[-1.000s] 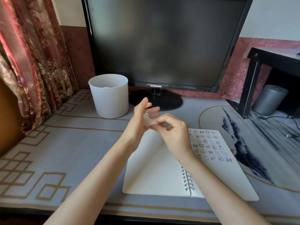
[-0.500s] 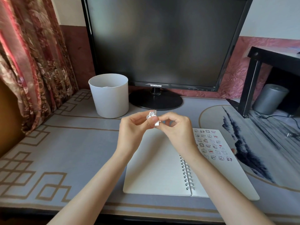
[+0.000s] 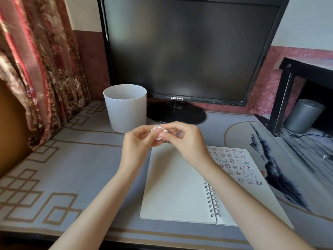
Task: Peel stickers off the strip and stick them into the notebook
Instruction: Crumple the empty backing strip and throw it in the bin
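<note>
Head view: notebook (image 3: pixel 176 186) open on desk (image 3: pixel 81 159), stickers (image 3: pixel 234 163) on right page. Above it, left hand (image 3: pixel 137 147) and right hand (image 3: pixel 183 141) both pinch small crumpled strip piece (image 3: pixel 158 131). Looks like peeling step. Next: pull sticker free, press on page. White bin (image 3: pixel 126 109) behind.

Home desk: monitor (image 3: pixel 189 51), floral curtain (image 3: pixel 41 60)

Matt paper notebook (image 3: pixel 173 186) with metal spiral (image 3: pixel 212 201); smooth matt plastic bin (image 3: pixel 126 112); glossy monitor (image 3: pixel 189 51) bezel; woven cloth mat (image 3: pixel 63 168); sheeny curtain (image 3: pixel 41 60).
</note>
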